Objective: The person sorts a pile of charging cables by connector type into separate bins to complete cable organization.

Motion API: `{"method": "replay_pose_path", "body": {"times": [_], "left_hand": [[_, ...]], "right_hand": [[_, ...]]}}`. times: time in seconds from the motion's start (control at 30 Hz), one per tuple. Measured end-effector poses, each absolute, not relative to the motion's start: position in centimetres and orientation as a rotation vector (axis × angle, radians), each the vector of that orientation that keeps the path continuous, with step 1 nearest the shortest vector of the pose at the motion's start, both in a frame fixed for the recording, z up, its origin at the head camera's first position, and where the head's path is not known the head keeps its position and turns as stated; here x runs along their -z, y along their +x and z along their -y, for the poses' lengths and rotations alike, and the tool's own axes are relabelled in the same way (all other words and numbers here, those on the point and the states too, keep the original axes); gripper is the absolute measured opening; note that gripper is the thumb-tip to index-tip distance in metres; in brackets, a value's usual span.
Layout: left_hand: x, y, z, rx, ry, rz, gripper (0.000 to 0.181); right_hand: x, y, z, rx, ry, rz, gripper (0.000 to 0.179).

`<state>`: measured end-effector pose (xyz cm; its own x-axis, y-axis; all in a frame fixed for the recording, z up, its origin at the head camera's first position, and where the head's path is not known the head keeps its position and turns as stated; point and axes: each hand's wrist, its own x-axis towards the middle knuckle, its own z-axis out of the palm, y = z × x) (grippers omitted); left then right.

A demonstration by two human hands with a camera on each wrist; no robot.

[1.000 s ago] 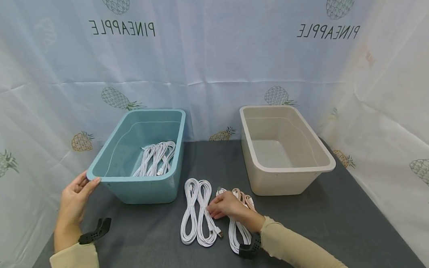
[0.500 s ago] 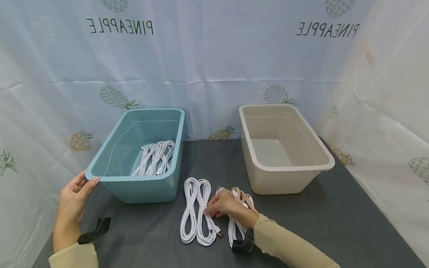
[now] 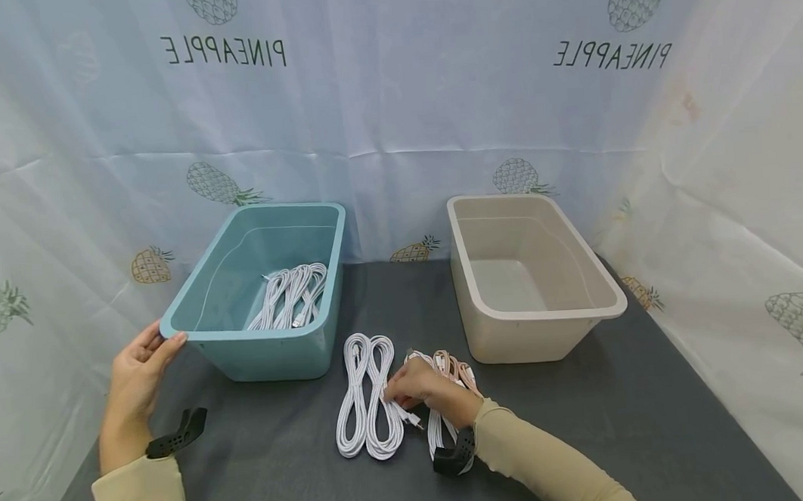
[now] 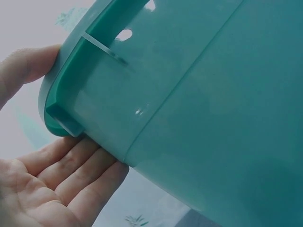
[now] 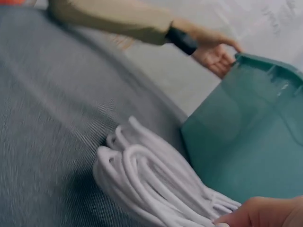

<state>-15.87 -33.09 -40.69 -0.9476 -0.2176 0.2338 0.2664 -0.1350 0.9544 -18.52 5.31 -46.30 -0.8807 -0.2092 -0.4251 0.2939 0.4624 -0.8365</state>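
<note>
My left hand (image 3: 136,378) grips the front left corner of a blue-green plastic bin (image 3: 257,356); in the left wrist view its thumb lies on the rim and its fingers are under the rim. Several coiled white cables (image 3: 288,298) lie inside that bin. Two white coiled cables lie side by side on the table, a left one (image 3: 350,419) and a right one (image 3: 382,433). My right hand (image 3: 415,384) pinches the right coil at its middle. The right wrist view shows the thumb on a white coil (image 5: 151,175); the other fingers are hidden there.
A beige bin (image 3: 515,339) stands at the back right, with no cables seen in it. White cables (image 3: 437,434) and pinkish cables (image 3: 457,369) lie partly under the right forearm. A dark cloth (image 3: 283,468) covers the table; a pineapple-print curtain (image 3: 394,115) hangs behind.
My right hand has shifted slightly left onto the right coil, and its fingers have closed in. The coil's plug end has swung up and right. The left hand stays on the bin.
</note>
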Motion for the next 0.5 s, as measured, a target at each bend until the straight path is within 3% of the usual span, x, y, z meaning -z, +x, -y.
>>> {"method": "replay_pose_path", "body": {"times": [0.13,0.27,0.5], "left_hand": [[40.8,-15.9,33.1,2.144,-0.042,1.822,0.037],[40.8,-15.9,33.1,2.144,-0.045,1.820,0.036],[40.9,-15.9,33.0,2.150,-0.097,1.807,0.034]], "right_hand": [[46.2,-18.6,-5.7,1.470,0.199,-2.090,0.009],[45.9,-18.3,-6.1,1.465,0.230,-2.025,0.020],[45.6,-17.8,-7.0,1.518,0.218,-1.907,0.014]]}}
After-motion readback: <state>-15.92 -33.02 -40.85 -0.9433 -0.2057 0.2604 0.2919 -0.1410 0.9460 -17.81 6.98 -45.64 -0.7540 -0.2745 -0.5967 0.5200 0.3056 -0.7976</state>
